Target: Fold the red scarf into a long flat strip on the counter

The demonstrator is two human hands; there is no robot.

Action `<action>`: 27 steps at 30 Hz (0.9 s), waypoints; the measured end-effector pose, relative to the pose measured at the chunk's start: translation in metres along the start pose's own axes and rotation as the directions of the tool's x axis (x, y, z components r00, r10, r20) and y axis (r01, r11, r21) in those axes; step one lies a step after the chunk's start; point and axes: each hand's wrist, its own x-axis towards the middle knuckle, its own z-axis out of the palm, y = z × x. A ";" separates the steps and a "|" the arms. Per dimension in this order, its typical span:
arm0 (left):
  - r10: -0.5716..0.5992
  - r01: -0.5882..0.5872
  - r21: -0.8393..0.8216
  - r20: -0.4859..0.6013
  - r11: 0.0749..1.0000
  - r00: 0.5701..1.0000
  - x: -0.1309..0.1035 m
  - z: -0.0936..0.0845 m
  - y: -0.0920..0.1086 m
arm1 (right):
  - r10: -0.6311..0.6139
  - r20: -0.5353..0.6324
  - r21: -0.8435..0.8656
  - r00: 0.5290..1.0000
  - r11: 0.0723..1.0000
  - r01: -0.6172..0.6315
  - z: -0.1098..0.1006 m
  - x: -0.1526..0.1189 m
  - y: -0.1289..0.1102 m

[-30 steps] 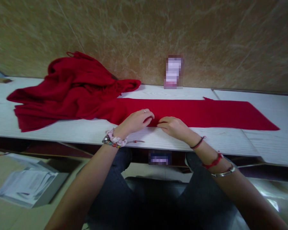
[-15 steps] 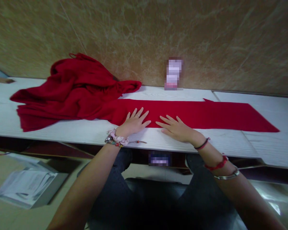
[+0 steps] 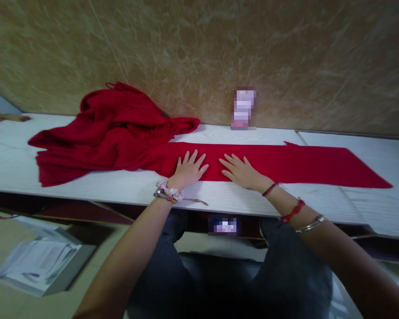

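A long piece of red cloth (image 3: 302, 164) lies along the white table. Its right part is a smooth, flat strip with a slanted end, while the left part is bunched up in loose folds against the wall. Fingers spread, my left hand (image 3: 189, 170) rests on the near side of the flat strip, close to where the folds begin. My right hand (image 3: 241, 172) lies on the strip a little to the right, palm down with its fingers apart. A short gap of red cloth shows between the two hands.
A brown marbled wall (image 3: 193, 57) rises behind the white table (image 3: 119, 190). A blurred-out item (image 3: 243, 108) stands against it. On the floor at lower left sits an open box of papers (image 3: 40, 266). My legs are under the table edge.
My right hand has slid slightly farther onto the cloth, its fingers still spread. My left hand stays almost in place. The whole view has shifted a little.
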 end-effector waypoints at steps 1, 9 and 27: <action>-0.005 0.006 -0.008 0.012 1.000 1.000 0.001 0.000 0.000 | -0.011 0.004 -0.029 1.000 1.000 0.011 0.002 -0.004 0.005; -0.045 0.048 -0.051 0.066 0.998 0.997 0.003 -0.003 0.001 | 0.217 0.003 -0.117 0.976 0.970 -0.215 0.002 -0.057 0.088; -0.126 0.126 -0.011 -0.028 0.992 0.992 0.024 0.002 0.005 | 0.098 -0.001 -0.041 0.995 0.994 -0.098 -0.001 0.039 0.025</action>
